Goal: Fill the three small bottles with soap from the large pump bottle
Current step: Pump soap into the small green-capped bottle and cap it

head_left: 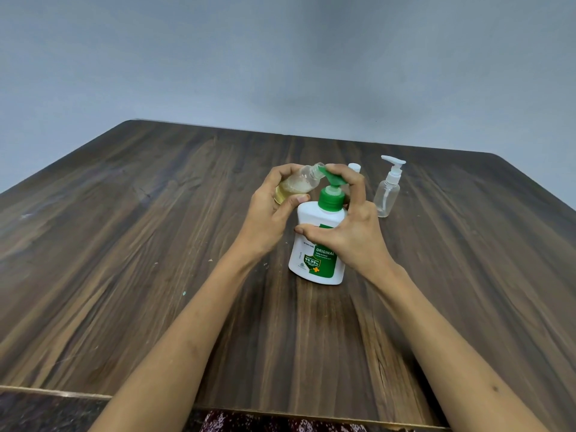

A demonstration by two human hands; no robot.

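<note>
**A:** Entry, head view. Where does the small bottle (296, 183) sit against your left hand (274, 207)?

**B:** Inside it. Your left hand has its fingers curled over the far side of the bottle and the thumb pressed on the near side, so the clear body lies tilted across the palm. Its open neck points right, up against the green spout of the large pump bottle (318, 244). Yellowish liquid sits in the lower part of the small bottle.

**A:** And your right hand (346, 226)?

**B:** Partly spread. Your fingers arch over the green pump head and press on its top; your thumb reaches left across the white shoulder of the pump bottle and touches it. The pump bottle stands upright on the wooden table (156, 244), directly under that hand and just right of your left palm.

**A:** Other task items?

**B:** An empty clear bottle with white pump (388, 188) stands upright on the table, to the right of your right hand and apart from it. Beyond your right fingers, a white cap (354, 167) shows; what it belongs to is hidden by the hand, cannot tell.

**A:** Background?

**B:** Plain grey wall (280, 57) behind the far table edge.
</note>
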